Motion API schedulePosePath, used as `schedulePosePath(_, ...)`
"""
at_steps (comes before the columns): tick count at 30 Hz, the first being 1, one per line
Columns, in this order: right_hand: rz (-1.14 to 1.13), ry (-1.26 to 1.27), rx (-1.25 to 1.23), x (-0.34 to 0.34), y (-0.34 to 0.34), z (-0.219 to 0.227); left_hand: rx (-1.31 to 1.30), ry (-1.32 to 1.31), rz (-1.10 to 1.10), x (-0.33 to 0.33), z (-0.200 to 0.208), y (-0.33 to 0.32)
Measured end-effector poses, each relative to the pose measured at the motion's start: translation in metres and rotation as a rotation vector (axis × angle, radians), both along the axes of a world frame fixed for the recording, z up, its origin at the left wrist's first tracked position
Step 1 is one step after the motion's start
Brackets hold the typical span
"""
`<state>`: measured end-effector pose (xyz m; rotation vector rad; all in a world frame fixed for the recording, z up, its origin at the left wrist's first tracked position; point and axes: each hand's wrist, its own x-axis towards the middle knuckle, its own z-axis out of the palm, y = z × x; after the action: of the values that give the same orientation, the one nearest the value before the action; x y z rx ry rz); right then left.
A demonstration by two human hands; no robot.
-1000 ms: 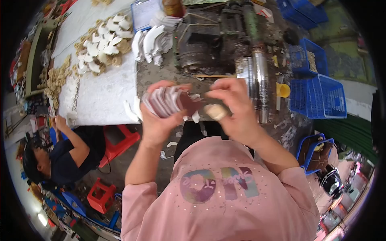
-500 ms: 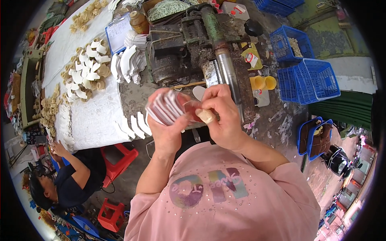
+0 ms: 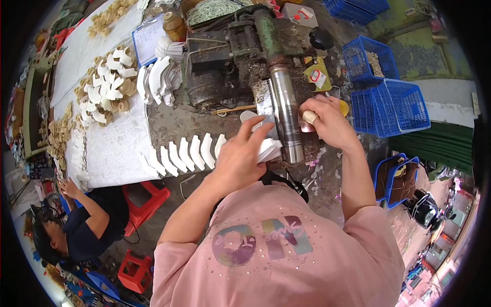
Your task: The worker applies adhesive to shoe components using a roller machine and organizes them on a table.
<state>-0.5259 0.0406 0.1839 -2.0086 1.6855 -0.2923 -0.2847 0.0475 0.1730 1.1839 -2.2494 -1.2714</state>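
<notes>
from the head view, i see the person's right hand (image 3: pixel 331 122) just right of the roller (image 3: pixel 287 110), fingers curled narrow around a pale block (image 3: pixel 309 117). the left hand (image 3: pixel 238 157) is left of the roller, a couple of fingers stretched wide apart; a white stack (image 3: pixel 270 150) shows at its right side – whether it's gripped, i can't tell. curved white pieces (image 3: pixel 195 152) run in a row leftward along the near edge of the table (image 3: pixel 166 118).

my guess is that the step in hand is placing pieces by the roller; the next move seems to call for a steady left hand – and the block kept clear.
</notes>
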Motion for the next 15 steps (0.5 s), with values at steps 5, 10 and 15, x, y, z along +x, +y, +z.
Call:
schedulePosePath(5,-0.281,-0.122,-0.195,0.002,-0.002,-0.012,0.078,0.036,0.138,0.002,-0.003,0.005)
schedulePosePath(10,-0.419,-0.352,-0.062,-0.008,0.005,-0.018,0.101,0.219,0.353,0.072,-0.006,0.007)
schedulePosePath(15,-0.527,-0.508,-0.032,-0.006,0.004,-0.025,-0.098,-0.359,0.665,0.217,-0.056,0.008)
